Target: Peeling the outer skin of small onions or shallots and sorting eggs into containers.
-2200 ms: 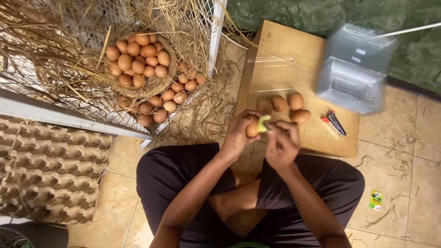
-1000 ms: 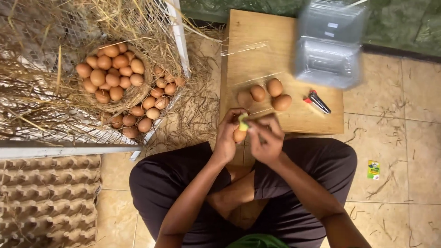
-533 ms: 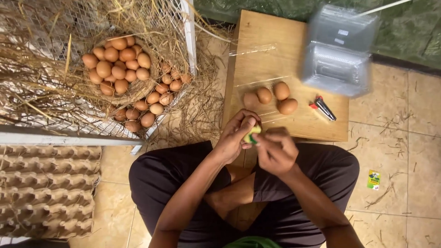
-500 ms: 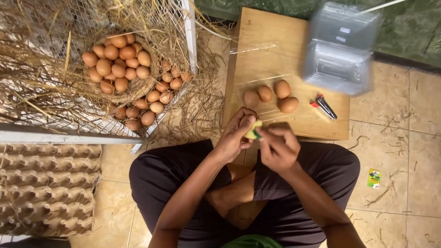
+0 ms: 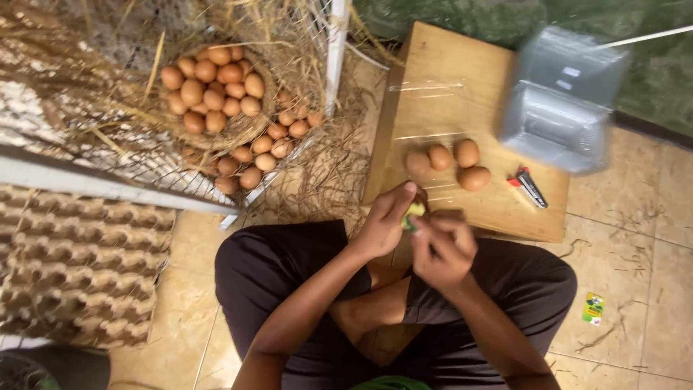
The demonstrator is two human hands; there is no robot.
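Fingers point(image 5: 406, 206) of my left hand point(image 5: 382, 227) are clamped around a brown egg point(image 5: 420, 196), of which only a sliver shows above a small yellow-green piece point(image 5: 413, 211) pressed against it; the fingers of my right hand point(image 5: 442, 245) are drawn together on that piece from the other side. Both hands meet just above my crossed legs, at the near edge of the wooden counter point(image 5: 462, 94). Judged from this, the step in hand is working the small piece onto or over the held egg; the next move calls for a light, even grip so the shell does not crack, and a steady left hand while the right one works. On the counter, just beyond my hands, four loose eggs point(image 5: 447, 160) lie close together, with a red and black marker point(image 5: 528, 186) beside them and a clear plastic egg carton point(image 5: 567, 97), open and blurred, at the far right. To my left, on the tiled floor point(image 5: 650, 289), grey pulp egg trays point(image 5: 72, 267) are stacked. Farther off, a straw nest of eggs point(image 5: 216, 87) sits behind wire mesh.
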